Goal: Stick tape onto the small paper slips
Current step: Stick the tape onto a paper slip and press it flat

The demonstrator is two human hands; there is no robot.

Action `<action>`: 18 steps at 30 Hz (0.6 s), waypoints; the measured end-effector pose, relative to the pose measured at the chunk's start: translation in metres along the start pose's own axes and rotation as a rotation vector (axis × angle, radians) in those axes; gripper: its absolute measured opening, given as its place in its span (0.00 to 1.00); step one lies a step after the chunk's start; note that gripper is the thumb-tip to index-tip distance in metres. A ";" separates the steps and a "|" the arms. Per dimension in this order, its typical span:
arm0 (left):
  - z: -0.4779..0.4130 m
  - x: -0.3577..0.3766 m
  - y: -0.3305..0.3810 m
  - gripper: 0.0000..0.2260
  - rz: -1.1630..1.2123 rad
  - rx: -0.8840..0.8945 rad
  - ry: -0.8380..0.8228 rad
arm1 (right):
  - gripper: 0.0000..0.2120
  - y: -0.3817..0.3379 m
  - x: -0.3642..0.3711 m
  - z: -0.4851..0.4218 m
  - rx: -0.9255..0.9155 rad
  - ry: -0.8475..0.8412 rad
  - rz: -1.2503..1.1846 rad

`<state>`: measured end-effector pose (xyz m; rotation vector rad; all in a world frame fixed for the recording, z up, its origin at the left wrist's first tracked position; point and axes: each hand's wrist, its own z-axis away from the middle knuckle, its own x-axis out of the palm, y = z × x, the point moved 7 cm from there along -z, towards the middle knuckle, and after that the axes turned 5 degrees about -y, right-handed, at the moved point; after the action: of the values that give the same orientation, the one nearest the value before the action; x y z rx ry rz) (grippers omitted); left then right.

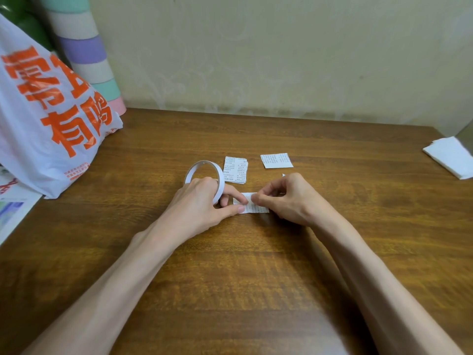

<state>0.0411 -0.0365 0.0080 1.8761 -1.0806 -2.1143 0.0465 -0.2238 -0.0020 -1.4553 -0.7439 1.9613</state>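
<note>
The left grip point(202, 201) clasps the roll point(204, 166), held on edge, and its thumb presses the left end of the slip point(256, 208) flat on the bench point(230, 278). The right grip point(284, 198) pinches at the slip's top edge; whether it holds tape end or paper is too small to tell. The slip lies between both hands, in front of the stack point(235, 170). Best to keep the thumb anchoring, draw the tape taut and low, lay it square, then smooth outward.
</note>
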 end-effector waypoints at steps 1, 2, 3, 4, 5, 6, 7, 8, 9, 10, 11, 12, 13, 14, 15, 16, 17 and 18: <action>0.000 0.000 0.000 0.07 0.000 0.001 0.000 | 0.10 0.000 0.000 0.000 0.001 -0.001 0.002; 0.000 0.000 0.000 0.07 0.001 -0.001 -0.001 | 0.11 -0.001 0.000 0.000 0.003 -0.002 0.004; -0.001 0.000 -0.001 0.07 0.000 -0.003 -0.002 | 0.11 -0.001 0.000 0.000 0.004 -0.002 0.003; -0.001 0.000 -0.001 0.07 0.001 -0.004 0.001 | 0.12 -0.001 0.000 0.000 0.004 -0.002 0.002; -0.001 0.000 -0.001 0.07 0.003 -0.003 0.004 | 0.13 0.000 0.000 0.000 0.004 0.000 0.004; -0.001 0.000 -0.001 0.07 0.003 -0.001 0.005 | 0.13 0.000 0.000 0.000 0.005 0.003 0.009; -0.001 0.000 -0.001 0.07 0.001 -0.001 0.004 | 0.13 0.000 0.000 0.000 0.007 0.005 0.016; -0.001 0.000 -0.001 0.07 0.000 -0.002 0.001 | 0.13 -0.001 0.000 0.000 0.010 0.007 0.022; -0.001 0.000 -0.001 0.07 0.000 -0.003 -0.002 | 0.13 -0.001 0.000 0.000 0.013 0.008 0.026; -0.001 0.000 -0.001 0.07 0.000 -0.003 -0.001 | 0.12 -0.001 0.000 0.000 0.014 0.010 0.029; -0.001 0.000 -0.001 0.07 -0.001 -0.003 0.001 | 0.12 -0.002 -0.001 0.001 0.014 0.014 0.034; -0.001 0.000 -0.002 0.07 0.000 -0.003 0.004 | 0.12 -0.002 -0.001 0.002 0.014 0.021 0.044; -0.001 0.000 -0.002 0.07 0.002 -0.003 0.006 | 0.11 -0.002 -0.001 0.002 0.014 0.029 0.055; -0.001 0.001 -0.003 0.07 0.005 -0.004 0.007 | 0.10 -0.003 -0.001 0.002 0.015 0.036 0.067; -0.001 0.001 -0.003 0.07 0.007 -0.004 0.005 | 0.10 -0.003 -0.001 0.002 0.018 0.043 0.076; -0.001 0.001 -0.003 0.07 0.007 -0.005 0.005 | 0.09 -0.004 -0.001 0.002 0.024 0.050 0.084; -0.001 0.001 -0.003 0.07 0.007 -0.005 0.005 | 0.09 -0.004 -0.001 0.002 0.030 0.056 0.088; -0.001 0.000 -0.003 0.07 0.006 -0.005 0.005 | 0.09 -0.004 -0.001 0.001 0.037 0.062 0.092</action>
<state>0.0428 -0.0353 0.0062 1.8726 -1.0772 -2.1060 0.0460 -0.2217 0.0023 -1.5449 -0.6201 1.9780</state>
